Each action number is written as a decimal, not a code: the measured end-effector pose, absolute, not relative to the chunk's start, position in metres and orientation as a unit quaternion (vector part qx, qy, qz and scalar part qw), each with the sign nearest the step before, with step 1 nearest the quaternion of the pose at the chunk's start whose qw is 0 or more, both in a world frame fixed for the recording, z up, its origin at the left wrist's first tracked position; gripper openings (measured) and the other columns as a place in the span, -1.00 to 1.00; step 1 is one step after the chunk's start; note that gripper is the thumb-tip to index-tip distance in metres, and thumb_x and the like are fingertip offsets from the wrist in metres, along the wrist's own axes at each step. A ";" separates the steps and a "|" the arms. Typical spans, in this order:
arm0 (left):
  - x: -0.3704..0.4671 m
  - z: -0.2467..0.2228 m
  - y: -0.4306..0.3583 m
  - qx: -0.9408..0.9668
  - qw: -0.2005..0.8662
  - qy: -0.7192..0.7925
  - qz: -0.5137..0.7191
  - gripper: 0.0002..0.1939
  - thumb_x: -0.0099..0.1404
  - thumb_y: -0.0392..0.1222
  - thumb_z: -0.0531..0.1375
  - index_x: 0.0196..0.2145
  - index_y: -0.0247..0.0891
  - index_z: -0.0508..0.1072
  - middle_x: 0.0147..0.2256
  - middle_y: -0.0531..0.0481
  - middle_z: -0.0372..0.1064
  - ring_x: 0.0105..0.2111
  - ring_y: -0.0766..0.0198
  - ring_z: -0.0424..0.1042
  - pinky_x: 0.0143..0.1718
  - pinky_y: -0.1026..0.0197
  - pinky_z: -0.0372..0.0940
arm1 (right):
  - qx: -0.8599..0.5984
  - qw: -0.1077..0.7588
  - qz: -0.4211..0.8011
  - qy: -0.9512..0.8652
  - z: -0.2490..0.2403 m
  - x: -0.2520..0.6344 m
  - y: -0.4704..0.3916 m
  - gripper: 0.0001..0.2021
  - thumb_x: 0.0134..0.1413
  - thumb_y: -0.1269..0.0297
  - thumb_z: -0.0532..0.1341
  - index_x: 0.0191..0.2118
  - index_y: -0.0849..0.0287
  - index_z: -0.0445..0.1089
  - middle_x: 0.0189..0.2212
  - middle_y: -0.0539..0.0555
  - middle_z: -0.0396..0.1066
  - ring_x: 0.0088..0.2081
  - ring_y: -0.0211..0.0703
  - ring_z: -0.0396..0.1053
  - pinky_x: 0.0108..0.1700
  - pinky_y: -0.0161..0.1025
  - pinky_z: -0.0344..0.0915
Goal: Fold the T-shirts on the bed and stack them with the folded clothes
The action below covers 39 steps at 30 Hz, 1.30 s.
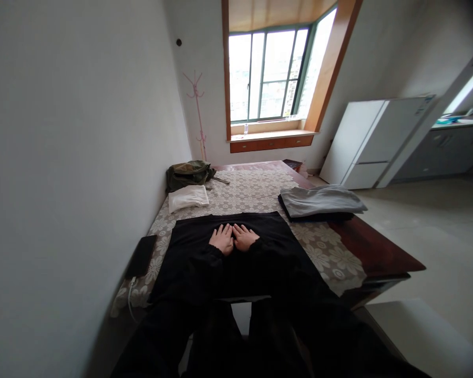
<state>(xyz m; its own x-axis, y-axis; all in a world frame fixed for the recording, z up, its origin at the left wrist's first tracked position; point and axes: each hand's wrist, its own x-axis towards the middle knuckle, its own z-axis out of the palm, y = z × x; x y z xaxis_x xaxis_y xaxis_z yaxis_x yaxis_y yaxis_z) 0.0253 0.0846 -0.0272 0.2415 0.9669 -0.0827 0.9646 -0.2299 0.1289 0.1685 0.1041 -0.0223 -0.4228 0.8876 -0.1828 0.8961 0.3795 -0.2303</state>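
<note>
A black garment [193, 231] lies spread flat on the table, its near part hidden under my dark sleeves. My left hand [222, 240] rests palm down on the cloth, fingers stretched out and pointing away from me. Beside it my right hand [245, 238] lies flat too, the two hands close together near the garment's middle. Neither hand grips anything. Whether the garment is a shirt or trousers I cannot tell.
Folded grey and black clothes [319, 202] sit at the right. A white folded cloth [188, 198] and a green backpack [189, 174] lie at the far left. By the left wall is a phone [142, 256] with a white cable [131, 299]. A floral tablecloth [256, 191] covers the table.
</note>
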 end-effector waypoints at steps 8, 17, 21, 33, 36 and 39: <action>0.030 -0.047 0.117 0.748 0.020 0.660 0.069 -0.35 0.49 -0.12 -0.12 0.49 -0.10 0.05 0.48 -0.01 -0.03 0.49 0.02 -0.10 0.46 -0.21 -0.11 | 0.563 -0.072 -0.088 0.819 -0.043 0.158 0.128 -0.37 0.40 0.24 -0.12 0.52 0.17 -0.02 0.53 0.07 -0.17 0.53 0.03 -0.23 0.49 0.10 -0.24; 0.020 -0.058 0.119 0.746 0.020 0.661 0.084 -0.36 0.50 -0.04 -0.13 0.49 -0.06 0.03 0.49 0.04 -0.03 0.49 0.07 -0.12 0.47 -0.17 -0.17 | 0.576 -0.082 -0.078 0.809 -0.059 0.162 0.135 -0.36 0.41 0.13 -0.11 0.53 0.14 -0.05 0.54 0.02 -0.22 0.53 -0.03 -0.25 0.50 0.06 -0.31; 0.002 -0.057 0.119 0.735 0.026 0.672 0.081 -0.31 0.50 0.14 -0.10 0.49 -0.06 0.02 0.50 0.01 -0.08 0.50 0.03 -0.17 0.47 -0.17 -0.18 | 0.589 -0.070 -0.079 0.801 -0.059 0.173 0.140 -0.31 0.42 -0.03 -0.13 0.54 0.13 -0.09 0.54 0.01 -0.22 0.53 -0.05 -0.28 0.50 0.08 -0.34; -0.086 -0.049 0.112 0.673 0.010 0.735 0.076 -0.30 0.51 0.20 -0.15 0.48 -0.13 0.07 0.49 -0.08 -0.05 0.49 0.00 -0.12 0.46 -0.16 -0.17 | 0.669 -0.045 -0.044 0.740 -0.061 0.260 0.159 -0.35 0.44 0.12 -0.19 0.54 0.16 -0.12 0.55 0.02 -0.23 0.53 -0.06 -0.25 0.50 0.04 -0.31; -0.106 -0.047 0.108 0.661 0.001 0.747 0.078 -0.30 0.52 0.16 -0.14 0.47 -0.18 0.08 0.48 -0.11 -0.03 0.48 0.00 -0.07 0.46 -0.17 -0.17 | 0.684 -0.045 -0.032 0.728 -0.063 0.280 0.162 -0.35 0.44 0.13 -0.20 0.54 0.20 -0.09 0.54 0.03 -0.19 0.52 -0.07 -0.25 0.50 0.03 -0.30; -0.120 -0.046 0.105 0.651 -0.006 0.755 0.080 -0.30 0.52 0.17 -0.14 0.47 -0.19 0.09 0.47 -0.12 0.02 0.47 -0.01 -0.04 0.46 -0.18 -0.17 | 0.693 -0.046 -0.024 0.719 -0.066 0.291 0.165 -0.35 0.43 0.12 -0.20 0.53 0.21 -0.08 0.54 0.05 -0.17 0.52 -0.05 -0.24 0.50 0.04 -0.28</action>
